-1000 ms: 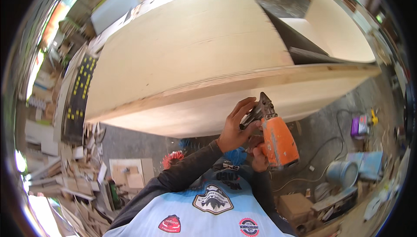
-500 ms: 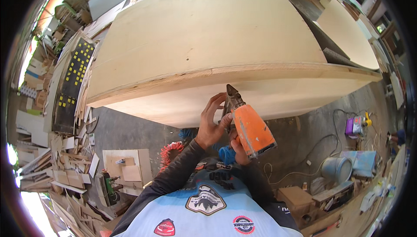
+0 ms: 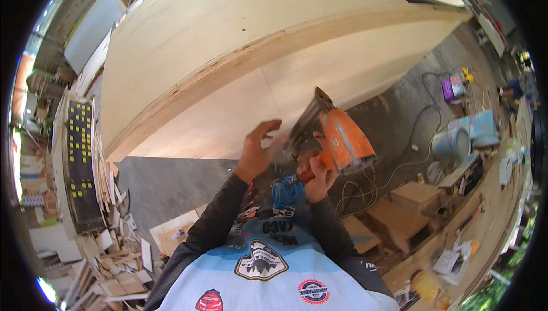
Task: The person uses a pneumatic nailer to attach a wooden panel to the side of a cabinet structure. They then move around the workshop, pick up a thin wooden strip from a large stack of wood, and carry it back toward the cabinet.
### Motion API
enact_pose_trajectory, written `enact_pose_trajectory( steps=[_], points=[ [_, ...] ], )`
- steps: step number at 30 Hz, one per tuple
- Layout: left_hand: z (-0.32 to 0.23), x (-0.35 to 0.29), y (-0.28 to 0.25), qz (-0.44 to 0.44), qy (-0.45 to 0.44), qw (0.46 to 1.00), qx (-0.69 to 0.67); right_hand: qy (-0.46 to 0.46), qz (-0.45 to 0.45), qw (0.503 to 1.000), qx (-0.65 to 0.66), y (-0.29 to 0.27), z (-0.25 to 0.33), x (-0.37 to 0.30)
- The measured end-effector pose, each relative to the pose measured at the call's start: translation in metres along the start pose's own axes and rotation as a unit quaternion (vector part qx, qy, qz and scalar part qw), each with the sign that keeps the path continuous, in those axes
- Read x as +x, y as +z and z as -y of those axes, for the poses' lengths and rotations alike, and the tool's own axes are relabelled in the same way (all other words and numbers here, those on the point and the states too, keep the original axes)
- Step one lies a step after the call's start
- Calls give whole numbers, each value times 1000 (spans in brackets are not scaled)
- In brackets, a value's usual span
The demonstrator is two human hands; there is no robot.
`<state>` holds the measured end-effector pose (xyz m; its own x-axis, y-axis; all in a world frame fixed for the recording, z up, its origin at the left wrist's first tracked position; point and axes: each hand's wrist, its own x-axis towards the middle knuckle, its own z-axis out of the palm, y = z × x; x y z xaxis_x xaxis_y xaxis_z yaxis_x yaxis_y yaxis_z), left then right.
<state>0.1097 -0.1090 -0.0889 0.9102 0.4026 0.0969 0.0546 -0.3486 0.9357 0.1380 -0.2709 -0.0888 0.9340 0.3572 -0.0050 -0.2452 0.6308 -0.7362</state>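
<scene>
My right hand [image 3: 317, 175] grips the handle of an orange pneumatic nail gun [image 3: 346, 140], its dark nose angled up toward the wood. Slightly blurred, my left hand [image 3: 257, 150] is raised beside the gun's long magazine [image 3: 305, 121], fingers apart and holding nothing. A gap shows between that hand and the tool. In front of both hands stands a large pale plywood box or panel [image 3: 240, 97], its thick front edge running across the view. A coiled blue air hose [image 3: 287, 192] hangs below the gun's handle, against my shirt.
Wood offcuts [image 3: 108, 265] lie heaped at lower left, near a black panel with yellow squares [image 3: 83, 157]. To the right, a bucket [image 3: 451, 142], a purple container [image 3: 454, 87] and cardboard-coloured boxes [image 3: 419, 196] sit on the floor, with cables [image 3: 365, 197] trailing between them.
My left hand has come away from the nail gun and moved left. The gun has shifted slightly right and up in my right hand. The whole view has turned, so the panel edge slants more.
</scene>
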Motion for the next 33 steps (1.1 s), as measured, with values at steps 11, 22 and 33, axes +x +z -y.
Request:
enact_pose_trajectory(
  steps=[11,22,33],
  points=[
    [-34,52,-42,6,131,991,23,21,75,995,54,57,-40,5],
    [-52,58,-40,-15,89,996,21,-12,96,992,82,70,-40,24],
    [-55,59,-37,-37,107,993,31,-30,88,994,58,71,-42,26]
  ],
)
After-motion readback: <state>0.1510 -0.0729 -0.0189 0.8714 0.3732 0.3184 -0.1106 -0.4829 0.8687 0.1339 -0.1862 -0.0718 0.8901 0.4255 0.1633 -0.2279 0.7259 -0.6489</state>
